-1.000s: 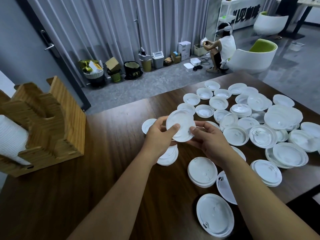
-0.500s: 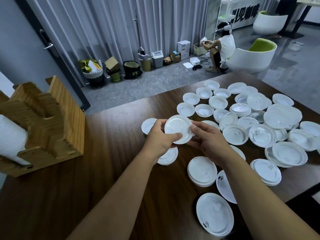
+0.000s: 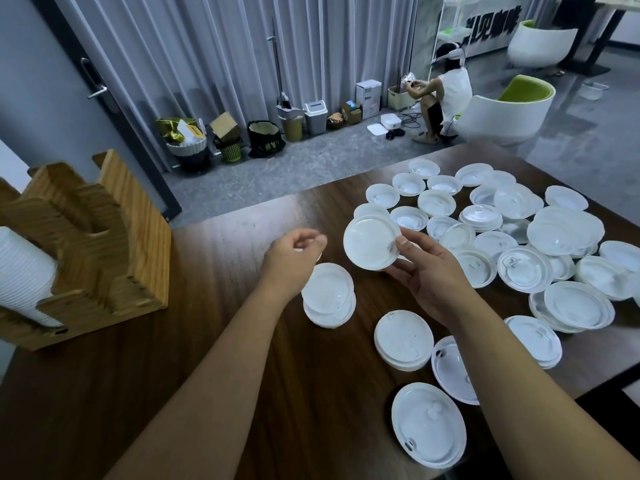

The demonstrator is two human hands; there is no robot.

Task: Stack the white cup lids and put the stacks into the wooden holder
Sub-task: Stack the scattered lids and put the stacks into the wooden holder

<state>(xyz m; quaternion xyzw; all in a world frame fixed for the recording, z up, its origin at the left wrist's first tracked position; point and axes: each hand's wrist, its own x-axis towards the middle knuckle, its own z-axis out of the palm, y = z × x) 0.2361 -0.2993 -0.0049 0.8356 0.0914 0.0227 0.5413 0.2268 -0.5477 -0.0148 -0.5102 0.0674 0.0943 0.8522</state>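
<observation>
Wooden holder holds a lid stack — right hand pinches a lid, left hand loosely curled, empty.

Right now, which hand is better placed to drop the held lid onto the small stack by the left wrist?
Right. The right hand already pinches the lid, just above and beside the small stack. The left hand holds nothing, its fingers loosely curled.
</observation>
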